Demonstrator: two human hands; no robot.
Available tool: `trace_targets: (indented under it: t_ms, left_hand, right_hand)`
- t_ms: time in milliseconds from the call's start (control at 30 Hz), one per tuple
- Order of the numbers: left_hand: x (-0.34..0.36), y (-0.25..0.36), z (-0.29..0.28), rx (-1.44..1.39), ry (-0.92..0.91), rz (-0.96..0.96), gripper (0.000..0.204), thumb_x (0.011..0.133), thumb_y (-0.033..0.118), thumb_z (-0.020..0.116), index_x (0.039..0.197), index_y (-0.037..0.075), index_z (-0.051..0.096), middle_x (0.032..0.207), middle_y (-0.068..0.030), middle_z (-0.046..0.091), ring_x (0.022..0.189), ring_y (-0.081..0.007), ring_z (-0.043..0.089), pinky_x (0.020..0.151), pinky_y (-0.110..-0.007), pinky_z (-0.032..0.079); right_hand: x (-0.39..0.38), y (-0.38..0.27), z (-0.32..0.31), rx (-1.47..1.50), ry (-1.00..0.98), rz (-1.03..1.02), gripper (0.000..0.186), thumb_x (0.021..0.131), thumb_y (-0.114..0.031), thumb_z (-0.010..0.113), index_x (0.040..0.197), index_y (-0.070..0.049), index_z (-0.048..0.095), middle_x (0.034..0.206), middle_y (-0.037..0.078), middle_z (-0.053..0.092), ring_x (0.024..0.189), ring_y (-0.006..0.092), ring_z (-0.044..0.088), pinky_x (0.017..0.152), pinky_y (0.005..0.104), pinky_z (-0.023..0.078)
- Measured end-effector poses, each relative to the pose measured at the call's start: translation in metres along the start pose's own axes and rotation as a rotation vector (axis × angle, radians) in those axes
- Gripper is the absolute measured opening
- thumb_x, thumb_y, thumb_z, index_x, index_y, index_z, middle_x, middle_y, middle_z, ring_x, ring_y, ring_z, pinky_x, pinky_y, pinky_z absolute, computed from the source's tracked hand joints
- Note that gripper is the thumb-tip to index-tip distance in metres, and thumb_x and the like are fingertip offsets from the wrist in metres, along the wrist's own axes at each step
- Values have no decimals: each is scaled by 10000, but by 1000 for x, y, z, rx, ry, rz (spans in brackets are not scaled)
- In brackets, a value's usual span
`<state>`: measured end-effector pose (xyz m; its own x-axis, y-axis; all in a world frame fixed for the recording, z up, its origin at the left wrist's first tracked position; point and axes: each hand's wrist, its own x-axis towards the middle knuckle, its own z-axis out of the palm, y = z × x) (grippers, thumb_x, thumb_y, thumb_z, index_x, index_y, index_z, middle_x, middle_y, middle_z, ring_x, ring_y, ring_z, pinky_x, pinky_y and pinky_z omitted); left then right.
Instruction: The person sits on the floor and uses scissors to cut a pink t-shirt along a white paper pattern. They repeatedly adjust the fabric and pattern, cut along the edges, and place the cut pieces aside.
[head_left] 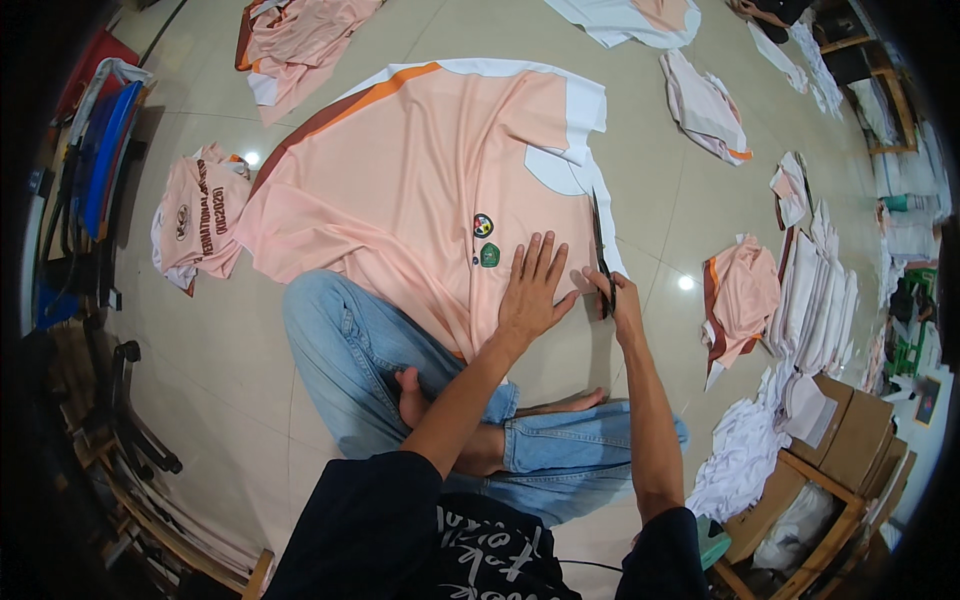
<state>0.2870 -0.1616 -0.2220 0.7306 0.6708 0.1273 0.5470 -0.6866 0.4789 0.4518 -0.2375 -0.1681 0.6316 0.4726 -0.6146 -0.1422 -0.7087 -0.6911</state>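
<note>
A large peach fabric piece [420, 160] with white edges, an orange and brown band and small round and green emblems lies spread on the floor before my crossed legs. My left hand [535, 285] rests flat on it, fingers stretched, just below and right of the emblems. In my right hand [620, 300] is a pair of black scissors [600, 240], its long blades pointing away from me along the fabric's right side, where peach meets a white strip [616, 258]. Whether the blades are parted is hard to tell.
A folded peach piece [205, 215] lies at the left, another bundle [305, 45] at the far left. Peach and brown fabric [742, 290], stacked white pieces [812, 295] and a crumpled white heap [740, 450] are to the right, near cardboard boxes [850, 430]. A chair base [130, 410] stands left.
</note>
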Motion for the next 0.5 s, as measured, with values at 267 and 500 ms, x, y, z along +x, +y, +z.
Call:
trace_targets:
  t_ms: [267,500]
  left_hand:
    - [0,-1,-2,1,-29,-5,832,963,549,566,1597,51,358,1681,-215,253,1569,-372,196,1279,-524,152]
    - [1,-1,-2,6,-52,-5,842,955,548,563,1599,47,351,1687,-216,239,1573,-371,186,1281,-525,139]
  right_hand:
    - [3,-14,10,52,-9,26,478,767,-499,864,704,-124,575,555,2,525,446,123,483,440,280,369]
    - [15,-28,27,25,29,-19,495,761,-547,849,709,-126,593,552,2,540,438,120,502,432,261,302]
